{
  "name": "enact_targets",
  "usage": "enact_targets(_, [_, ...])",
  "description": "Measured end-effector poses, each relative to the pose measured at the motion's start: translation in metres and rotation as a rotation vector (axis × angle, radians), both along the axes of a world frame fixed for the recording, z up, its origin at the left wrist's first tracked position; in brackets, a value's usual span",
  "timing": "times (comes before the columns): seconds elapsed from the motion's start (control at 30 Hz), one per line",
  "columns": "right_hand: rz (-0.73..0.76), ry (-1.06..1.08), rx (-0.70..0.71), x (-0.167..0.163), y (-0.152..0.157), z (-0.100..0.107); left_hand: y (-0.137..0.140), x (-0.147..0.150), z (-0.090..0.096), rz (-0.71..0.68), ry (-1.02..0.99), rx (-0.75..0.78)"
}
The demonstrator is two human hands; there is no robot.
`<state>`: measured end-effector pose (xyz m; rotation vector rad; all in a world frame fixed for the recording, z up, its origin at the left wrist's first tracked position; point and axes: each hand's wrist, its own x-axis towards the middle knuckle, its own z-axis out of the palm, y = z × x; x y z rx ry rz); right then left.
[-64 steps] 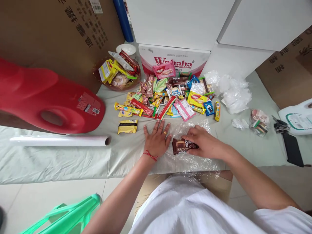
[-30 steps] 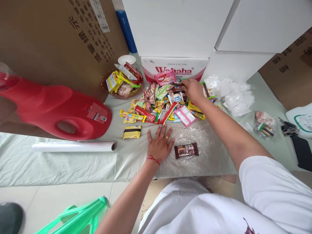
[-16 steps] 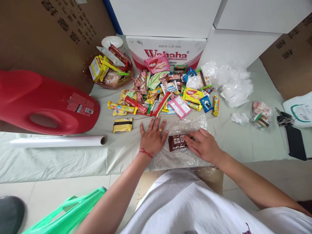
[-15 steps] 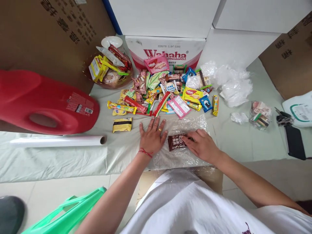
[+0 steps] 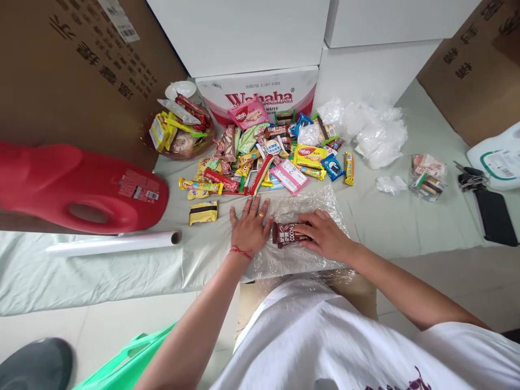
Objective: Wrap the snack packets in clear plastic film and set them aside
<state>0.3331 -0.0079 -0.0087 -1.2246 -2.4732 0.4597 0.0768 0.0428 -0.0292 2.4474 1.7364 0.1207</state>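
Note:
My left hand (image 5: pixel 251 227) lies flat on the cloth, fingers spread, its thumb side close to a dark brown cocoa snack packet (image 5: pixel 283 234). That packet rests on a sheet of clear plastic film (image 5: pixel 303 259). My right hand (image 5: pixel 325 233) grips the packet's right end, and its fingers hide that part. Beyond both hands lies a heap of wrapped snacks, with a yellow Nabati packet (image 5: pixel 310 156), a pink-and-white packet (image 5: pixel 290 176) and a small blue packet (image 5: pixel 333 167) among them. Left of my left hand sits a yellow packet with a dark band (image 5: pixel 203 212).
At left are a red jug (image 5: pixel 109 187), a film roll (image 5: pixel 117 242) and a snack-filled bowl (image 5: pixel 205 142). Crumpled clear plastic (image 5: pixel 377 130), a wrapped snack bundle (image 5: pixel 428 177), keys (image 5: pixel 471 177) and a black phone (image 5: pixel 496 216) lie at right. White boxes (image 5: pixel 252 32) stand behind.
My right hand's fingers have come down around the cocoa packet's right end, and the packet has turned slightly. My left hand stays flat beside it. The camera view has shifted a little.

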Motion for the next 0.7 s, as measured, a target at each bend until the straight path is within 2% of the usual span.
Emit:
enact_targets(0.13, [-0.017,0.039,-0.047,0.000,0.000,0.005,0.000,0.000,0.000,0.002,-0.001,0.000])
enact_targets(0.3, [0.044,0.015,-0.170,-0.001,0.013,0.019,0.000,0.001,-0.001,0.004,0.003,0.005])
enact_targets(0.47, [0.061,0.043,-0.150,0.012,0.014,0.024,0.001,-0.002,0.000,0.003,-0.036,-0.004])
enact_targets(0.6, [0.014,0.164,-0.070,0.036,-0.023,0.030,0.005,-0.014,0.002,0.010,-0.184,0.022])
enact_targets(0.7, [0.011,0.126,-0.008,0.053,-0.069,0.028,-0.001,-0.030,0.006,0.030,-0.296,0.194])
